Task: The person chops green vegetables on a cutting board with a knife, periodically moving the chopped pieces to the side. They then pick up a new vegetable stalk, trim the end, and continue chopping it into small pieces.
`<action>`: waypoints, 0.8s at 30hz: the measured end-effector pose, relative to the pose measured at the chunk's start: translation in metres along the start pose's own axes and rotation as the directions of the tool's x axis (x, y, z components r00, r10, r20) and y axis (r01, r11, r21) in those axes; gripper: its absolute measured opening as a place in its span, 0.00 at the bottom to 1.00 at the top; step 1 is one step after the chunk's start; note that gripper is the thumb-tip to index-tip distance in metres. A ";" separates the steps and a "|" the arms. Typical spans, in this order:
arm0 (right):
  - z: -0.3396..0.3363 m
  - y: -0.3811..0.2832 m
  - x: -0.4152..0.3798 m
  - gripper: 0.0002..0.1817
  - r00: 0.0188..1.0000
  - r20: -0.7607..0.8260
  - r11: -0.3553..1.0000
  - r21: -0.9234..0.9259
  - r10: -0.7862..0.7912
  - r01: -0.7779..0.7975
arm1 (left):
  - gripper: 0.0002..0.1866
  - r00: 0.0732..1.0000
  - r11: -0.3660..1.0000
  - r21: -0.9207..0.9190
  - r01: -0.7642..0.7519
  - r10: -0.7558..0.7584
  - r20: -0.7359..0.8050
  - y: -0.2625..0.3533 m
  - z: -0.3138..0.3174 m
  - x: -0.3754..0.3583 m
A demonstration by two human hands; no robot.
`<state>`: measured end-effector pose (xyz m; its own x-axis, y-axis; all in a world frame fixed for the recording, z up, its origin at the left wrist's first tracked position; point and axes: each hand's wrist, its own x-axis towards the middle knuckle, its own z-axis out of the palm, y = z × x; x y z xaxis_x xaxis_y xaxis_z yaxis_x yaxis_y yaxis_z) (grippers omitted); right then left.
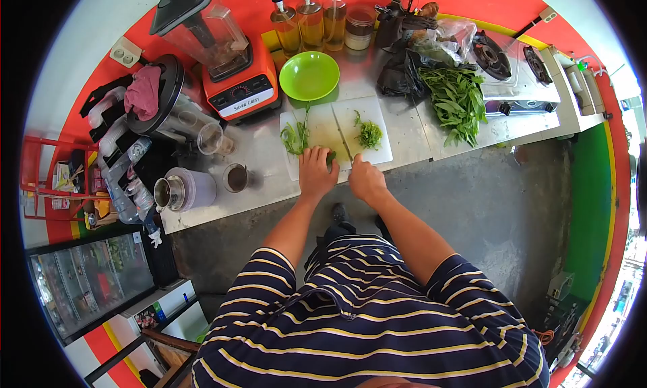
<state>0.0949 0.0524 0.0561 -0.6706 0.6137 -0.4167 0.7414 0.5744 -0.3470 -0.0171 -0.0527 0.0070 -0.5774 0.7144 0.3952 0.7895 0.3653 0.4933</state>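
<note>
A white cutting board (383,152) lies near the counter's front edge. My right hand (368,180) is closed round the handle of a knife (342,133), whose blade points away from me across the board. Just left of the blade, my left hand (317,171) presses down with bent fingers on a bunch of leafy greens (331,157), mostly hidden under it. Loose green sprigs (294,138) lie on the board beyond the left hand. To the right of the knife sits a small heap of chopped greens (368,134).
Behind the board stand a green bowl (310,76), an orange blender (239,81) and several pump bottles (310,24). A big leafy bunch (455,105) lies right, beside a gas stove (519,78). A dark-filled cup (236,177) and a steel-topped jug (192,188) stand left.
</note>
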 end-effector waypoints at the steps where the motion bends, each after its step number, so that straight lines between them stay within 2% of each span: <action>1: 0.002 -0.003 -0.002 0.14 0.999 0.030 1.000 -0.001 -0.024 0.024 | 0.10 1.000 1.000 -0.007 -0.026 0.026 -0.015 -0.001 0.001 0.000; 8: 0.010 -0.015 -0.011 0.11 0.996 0.040 0.997 -0.017 -0.078 0.079 | 0.06 0.999 0.998 -0.044 -0.043 0.042 -0.008 -0.003 0.001 0.000; 11: 0.013 -0.016 -0.013 0.11 0.995 0.025 0.992 -0.079 -0.095 0.097 | 0.06 1.000 0.996 -0.086 -0.019 0.018 -0.008 -0.003 0.004 0.003; 13: 0.015 -0.018 -0.018 0.12 0.997 0.044 0.978 -0.194 -0.070 0.077 | 0.06 0.999 0.996 -0.082 -0.044 0.045 0.020 -0.006 0.003 0.002; 20: 0.009 -0.021 0.001 0.16 0.988 0.044 0.967 -0.202 -0.148 0.154 | 0.07 0.999 0.993 -0.112 -0.034 0.029 -0.046 -0.001 -0.003 0.004; 22: 0.007 -0.020 -0.004 0.17 0.988 0.073 0.965 -0.217 -0.136 0.149 | 0.08 0.998 0.986 -0.154 0.070 -0.070 0.007 0.000 -0.006 0.003; 24: 0.008 -0.020 -0.016 0.17 0.989 0.078 0.961 -0.238 -0.129 0.144 | 0.09 0.999 0.990 -0.136 0.036 -0.039 -0.020 -0.003 -0.003 0.002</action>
<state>0.0912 0.0266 0.0632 -0.7563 0.4905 -0.4330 0.6094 0.7689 -0.1934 -0.0209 -0.0545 0.0086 -0.6120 0.6875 0.3909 0.7326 0.3065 0.6078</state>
